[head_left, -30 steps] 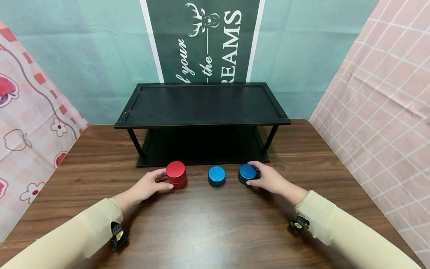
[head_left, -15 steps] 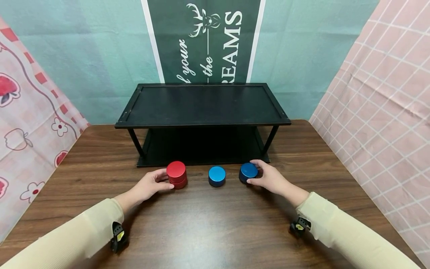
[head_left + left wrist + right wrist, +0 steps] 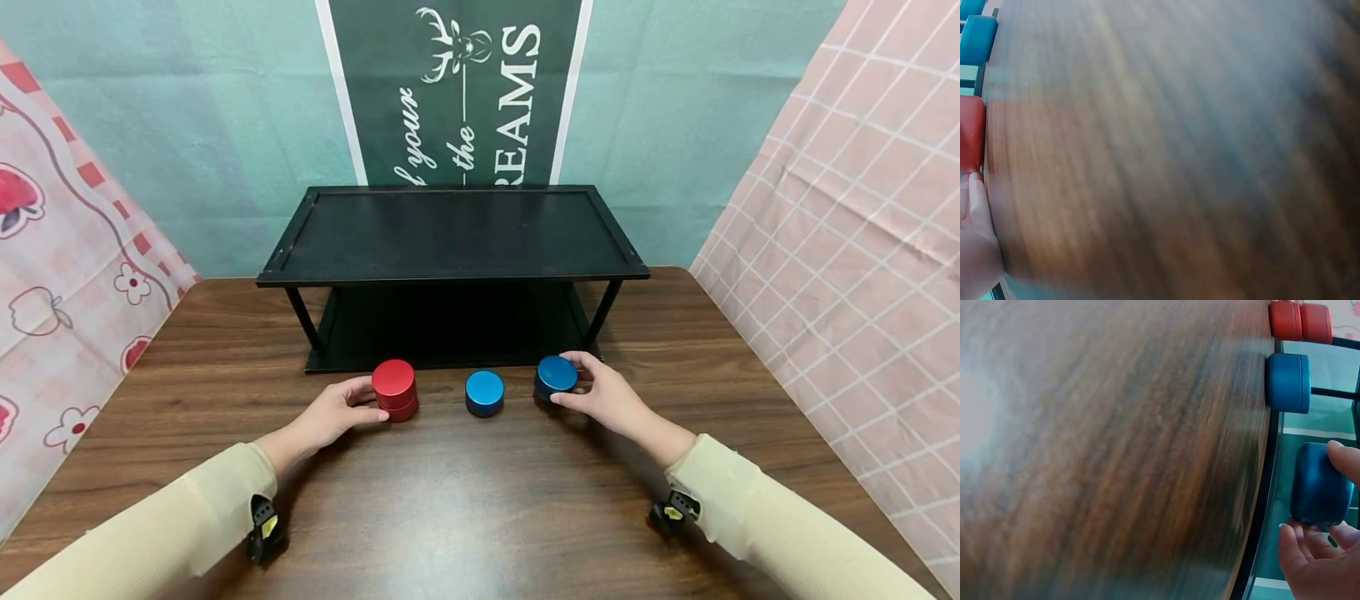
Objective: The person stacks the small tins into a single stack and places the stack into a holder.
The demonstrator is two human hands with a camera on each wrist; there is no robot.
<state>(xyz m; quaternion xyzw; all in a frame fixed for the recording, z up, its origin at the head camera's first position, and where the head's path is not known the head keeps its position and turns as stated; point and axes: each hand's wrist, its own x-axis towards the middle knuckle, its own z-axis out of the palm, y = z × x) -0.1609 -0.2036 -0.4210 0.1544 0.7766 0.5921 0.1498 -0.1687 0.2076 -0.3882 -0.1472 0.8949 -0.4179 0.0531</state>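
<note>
Fingers of the right hand (image 3: 606, 397) pinch a dark blue, round, metallic-looking container (image 3: 556, 375) just above the brown wood-grain tabletop (image 3: 450, 508), near the right front of the black two-level shelf (image 3: 453, 237). To its left, a brighter blue, round, metallic-looking container (image 3: 484, 393) stands upright, and farther left, the left hand (image 3: 332, 415) curls its fingers around a red, metallic-looking two-part cylinder (image 3: 393, 387) standing on the tabletop.

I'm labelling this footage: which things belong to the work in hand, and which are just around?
Seemingly part of the work:
red two-part cylinder, held by the left hand
right blue cylinder, held off the table by the right hand
middle blue cylinder, untouched but likely included

Seemingly just around:
black rack, untouched
green banner
pink checked cloth
</note>
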